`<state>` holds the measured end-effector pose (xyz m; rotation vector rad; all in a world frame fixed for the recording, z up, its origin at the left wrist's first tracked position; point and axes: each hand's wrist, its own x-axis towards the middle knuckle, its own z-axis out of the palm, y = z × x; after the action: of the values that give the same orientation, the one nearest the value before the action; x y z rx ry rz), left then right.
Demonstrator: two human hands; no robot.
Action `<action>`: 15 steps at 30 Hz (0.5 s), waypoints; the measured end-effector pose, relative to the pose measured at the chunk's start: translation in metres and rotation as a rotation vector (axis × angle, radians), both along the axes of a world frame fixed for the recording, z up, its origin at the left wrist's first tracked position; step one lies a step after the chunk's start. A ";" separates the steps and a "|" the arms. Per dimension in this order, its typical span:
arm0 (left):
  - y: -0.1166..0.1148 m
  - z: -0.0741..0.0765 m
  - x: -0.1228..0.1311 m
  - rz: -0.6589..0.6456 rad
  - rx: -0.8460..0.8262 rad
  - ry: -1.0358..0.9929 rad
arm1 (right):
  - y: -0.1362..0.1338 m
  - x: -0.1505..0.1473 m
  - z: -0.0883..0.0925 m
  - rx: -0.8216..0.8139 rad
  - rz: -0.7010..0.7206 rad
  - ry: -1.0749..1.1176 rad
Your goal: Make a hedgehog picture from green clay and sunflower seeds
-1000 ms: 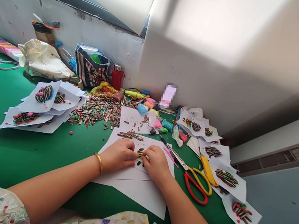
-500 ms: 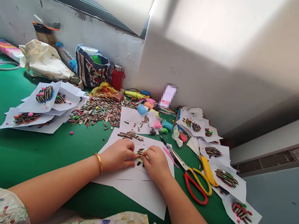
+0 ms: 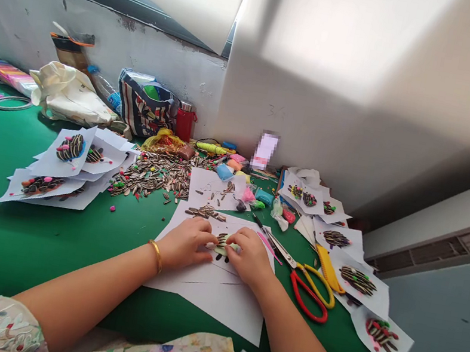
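Note:
Both my hands work over a white paper sheet (image 3: 207, 283) on the green mat. Between my left hand (image 3: 184, 244) and my right hand (image 3: 251, 258) lies a small pale green clay piece (image 3: 225, 245), pressed by the fingertips of both. Dark striped sunflower seeds (image 3: 222, 239) sit on the paper around it, partly hidden by my fingers. A few more seeds (image 3: 205, 213) lie just beyond my hands. A large loose heap of sunflower seeds (image 3: 148, 176) spreads further back left. A gold bangle (image 3: 154, 256) circles my left wrist.
Scissors with red and yellow handles (image 3: 309, 292) and a yellow utility knife (image 3: 328, 268) lie to the right. Seed-and-clay pictures on paper (image 3: 357, 281) are spread on both sides. Colored clay tubs (image 3: 224, 172), a red bottle (image 3: 184, 121) and a striped bag (image 3: 145, 105) stand along the wall.
My right hand has shifted slightly right, showing more of the pale green clay between my fingers. My left hand stays nearly still.

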<state>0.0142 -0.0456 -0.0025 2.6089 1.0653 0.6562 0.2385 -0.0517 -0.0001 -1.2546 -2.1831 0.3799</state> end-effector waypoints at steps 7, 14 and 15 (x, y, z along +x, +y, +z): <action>-0.001 0.003 0.001 0.085 0.018 -0.040 | 0.008 0.010 -0.003 0.010 -0.087 0.019; 0.016 0.001 -0.016 0.397 0.124 -0.005 | 0.014 0.015 -0.019 -0.032 -0.114 -0.172; 0.019 0.001 -0.020 0.430 0.124 0.015 | 0.015 0.016 -0.020 -0.049 -0.116 -0.187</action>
<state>-0.0055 -0.0267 -0.0015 2.5018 1.6614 0.8140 0.2541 -0.0369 -0.0198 -1.4883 -2.2530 0.2807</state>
